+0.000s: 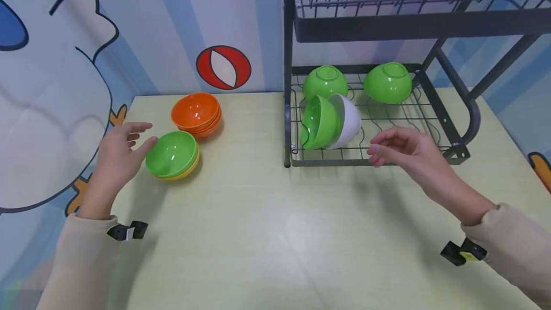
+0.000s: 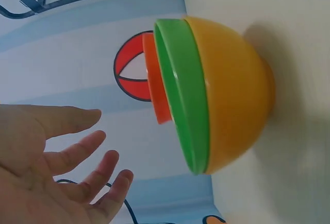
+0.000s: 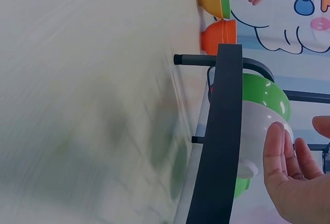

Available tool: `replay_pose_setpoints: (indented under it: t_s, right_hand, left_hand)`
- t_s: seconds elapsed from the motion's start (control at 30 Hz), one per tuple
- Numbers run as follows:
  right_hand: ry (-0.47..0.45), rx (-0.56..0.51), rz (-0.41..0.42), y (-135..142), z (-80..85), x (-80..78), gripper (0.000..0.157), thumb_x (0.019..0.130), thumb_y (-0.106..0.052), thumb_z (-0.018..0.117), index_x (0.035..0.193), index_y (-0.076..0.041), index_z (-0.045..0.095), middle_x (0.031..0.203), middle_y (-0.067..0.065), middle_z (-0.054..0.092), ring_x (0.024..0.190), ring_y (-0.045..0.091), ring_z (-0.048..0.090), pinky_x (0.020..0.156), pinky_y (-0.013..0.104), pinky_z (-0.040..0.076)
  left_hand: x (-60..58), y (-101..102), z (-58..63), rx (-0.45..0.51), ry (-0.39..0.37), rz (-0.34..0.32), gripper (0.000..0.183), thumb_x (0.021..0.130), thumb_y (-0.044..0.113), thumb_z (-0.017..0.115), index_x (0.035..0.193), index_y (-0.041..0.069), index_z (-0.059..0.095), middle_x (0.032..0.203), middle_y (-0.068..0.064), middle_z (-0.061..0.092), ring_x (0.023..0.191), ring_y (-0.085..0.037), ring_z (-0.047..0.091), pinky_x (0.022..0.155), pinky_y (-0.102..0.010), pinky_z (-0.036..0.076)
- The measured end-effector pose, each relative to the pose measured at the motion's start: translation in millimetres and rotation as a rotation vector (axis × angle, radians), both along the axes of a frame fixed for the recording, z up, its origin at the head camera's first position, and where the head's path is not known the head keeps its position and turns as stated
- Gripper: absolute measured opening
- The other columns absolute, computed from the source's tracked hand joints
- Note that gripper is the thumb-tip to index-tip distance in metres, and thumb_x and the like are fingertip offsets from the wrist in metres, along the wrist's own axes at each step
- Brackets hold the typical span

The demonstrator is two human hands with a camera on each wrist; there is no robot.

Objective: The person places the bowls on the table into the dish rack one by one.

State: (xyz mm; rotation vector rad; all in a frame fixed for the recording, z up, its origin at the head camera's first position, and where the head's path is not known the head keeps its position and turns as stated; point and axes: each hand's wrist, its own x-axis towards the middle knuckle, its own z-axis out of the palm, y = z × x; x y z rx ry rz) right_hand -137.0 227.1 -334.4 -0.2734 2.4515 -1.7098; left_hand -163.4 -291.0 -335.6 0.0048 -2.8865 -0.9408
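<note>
My left hand (image 1: 118, 159) hovers just left of a green bowl (image 1: 173, 153), which is nested in a yellow bowl (image 2: 234, 95). In the left wrist view its fingers are spread and apart from both bowls. Behind that pair, orange bowls (image 1: 195, 112) form another stack. My right hand (image 1: 406, 154) hangs loosely bent with nothing in it, in front of the dish rack's lower shelf (image 1: 327, 162). Nearest to it on that shelf, a white bowl (image 1: 347, 122) leans on edge against a tilted green bowl (image 1: 319, 123).
Two more green bowls, one at the back left (image 1: 325, 83) and one at the back right (image 1: 389, 83), rest upside down on the lower shelf. The dark metal upper rack (image 1: 413, 27) overhangs them. A patterned wall (image 1: 267, 27) stands behind the pale table (image 1: 241, 233).
</note>
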Motion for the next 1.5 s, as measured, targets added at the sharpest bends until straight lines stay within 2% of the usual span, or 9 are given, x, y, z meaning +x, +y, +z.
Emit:
replay_pose_setpoints:
  t_s: [0.33, 0.6, 0.97, 1.27, 1.5]
  right_hand:
    - [-0.014, -0.006, 0.011, 2, -7.8, 2.5, 0.022, 0.098, -0.015, 0.065, 0.113, 0.0, 0.062, 0.099, 0.005, 0.072, 0.085, 0.019, 0.07, 0.075, 0.029, 0.059]
    - [0.001, 0.007, 0.03, 4, -12.9, 1.6, 0.019, 0.099, -0.013, 0.065, 0.113, -0.001, 0.062, 0.098, 0.003, 0.072, 0.084, 0.018, 0.07, 0.074, 0.027, 0.059]
    - [-0.015, 0.017, 0.04, 1, -16.6, 3.1, 0.021, 0.098, -0.014, 0.066, 0.112, 0.001, 0.061, 0.1, 0.009, 0.071, 0.084, 0.017, 0.07, 0.074, 0.028, 0.059]
    - [-0.027, 0.047, 0.039, 2, -20.5, 3.7, 0.026, 0.098, -0.016, 0.066, 0.115, 0.003, 0.059, 0.099, 0.002, 0.071, 0.086, 0.02, 0.07, 0.074, 0.028, 0.059]
    - [-0.037, 0.042, 0.037, 2, -22.3, 4.6, 0.024, 0.098, -0.016, 0.066, 0.113, 0.002, 0.06, 0.102, 0.009, 0.071, 0.085, 0.019, 0.07, 0.074, 0.03, 0.059]
  left_hand:
    - [-2.9, -16, -15.1, -0.075, -0.1, -0.011, 0.045, 0.101, 0.011, 0.057, 0.138, -0.012, 0.048, 0.134, -0.038, 0.048, 0.117, -0.057, 0.05, 0.094, -0.065, 0.047]
    - [-1.1, -22, -23.1, -0.083, -0.186, 0.011, 0.046, 0.103, 0.017, 0.055, 0.141, -0.008, 0.047, 0.133, -0.036, 0.049, 0.118, -0.053, 0.051, 0.089, -0.063, 0.05]
    - [-2.3, -27, -32.0, -0.081, -0.203, 0.001, 0.04, 0.101, 0.014, 0.059, 0.134, -0.008, 0.053, 0.118, -0.03, 0.058, 0.108, -0.048, 0.058, 0.079, -0.053, 0.055]
    - [-4.4, -27, -37.2, -0.078, -0.206, 0.028, 0.039, 0.099, 0.012, 0.061, 0.131, -0.009, 0.054, 0.117, -0.03, 0.058, 0.106, -0.048, 0.058, 0.079, -0.052, 0.056]
    - [-5.3, -27, -40.0, -0.08, -0.211, 0.063, 0.039, 0.099, 0.011, 0.061, 0.131, -0.009, 0.053, 0.118, -0.031, 0.056, 0.106, -0.049, 0.058, 0.08, -0.053, 0.056]
